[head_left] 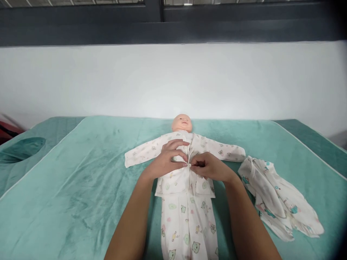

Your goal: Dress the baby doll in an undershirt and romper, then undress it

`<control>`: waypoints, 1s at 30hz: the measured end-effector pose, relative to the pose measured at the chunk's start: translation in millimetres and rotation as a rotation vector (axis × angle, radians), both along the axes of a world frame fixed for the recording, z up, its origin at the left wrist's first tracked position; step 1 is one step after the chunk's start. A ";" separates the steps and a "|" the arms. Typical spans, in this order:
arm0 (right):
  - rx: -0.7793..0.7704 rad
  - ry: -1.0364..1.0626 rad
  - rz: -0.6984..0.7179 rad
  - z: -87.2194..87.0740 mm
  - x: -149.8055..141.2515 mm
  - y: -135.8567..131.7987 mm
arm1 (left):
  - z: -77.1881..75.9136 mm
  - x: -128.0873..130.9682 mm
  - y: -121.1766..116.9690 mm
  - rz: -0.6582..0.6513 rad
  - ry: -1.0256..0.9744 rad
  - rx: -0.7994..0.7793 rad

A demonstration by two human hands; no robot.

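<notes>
A baby doll (181, 123) lies on its back, dressed in a white printed long-sleeved top (168, 180) and matching trousers (187, 227). Both sleeves stretch out to the sides. At the middle of the chest, a thin white tie (189, 164) appears bunched into a small knot. My left hand (169, 159) pinches it between thumb and forefinger, the other fingers resting over the top's front. From the other side, my right hand (207, 165) grips the tie with curled fingers. The exact hold of its fingertips is partly hidden.
A crumpled white printed baby garment (282, 198) lies to the right, close to the doll's sleeve. Green plush fabric (81, 180) covers the bed, wrinkled on the left. Behind the bed stands a white wall (108, 79) below a dark window frame (81, 29).
</notes>
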State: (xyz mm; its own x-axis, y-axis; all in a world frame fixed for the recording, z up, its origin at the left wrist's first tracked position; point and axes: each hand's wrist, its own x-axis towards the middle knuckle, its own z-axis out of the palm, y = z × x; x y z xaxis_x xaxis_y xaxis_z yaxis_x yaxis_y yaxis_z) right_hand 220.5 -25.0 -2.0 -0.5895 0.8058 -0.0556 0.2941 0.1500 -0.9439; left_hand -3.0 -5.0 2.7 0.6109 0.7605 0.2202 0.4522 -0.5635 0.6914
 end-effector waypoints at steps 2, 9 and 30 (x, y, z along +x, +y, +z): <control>-0.017 0.009 0.015 -1.3 2.1 1.7 | -0.6 0.6 0.1 0.002 -0.001 0.004; 0.008 0.079 -0.020 -1.2 -1.8 1.3 | -5.1 1.5 3.4 0.017 -0.073 0.051; 0.095 0.030 -0.136 -10.7 -2.4 7.2 | -6.1 1.9 6.1 0.010 -0.095 0.057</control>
State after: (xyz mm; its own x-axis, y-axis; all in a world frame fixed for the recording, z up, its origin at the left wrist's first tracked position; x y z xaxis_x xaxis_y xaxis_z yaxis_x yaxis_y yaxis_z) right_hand 218.1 -17.8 -12.7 -0.4748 0.8792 0.0406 0.2894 0.1996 -0.9362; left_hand -1.1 1.1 -3.4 0.5778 0.7507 0.3202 0.3916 -0.5993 0.6982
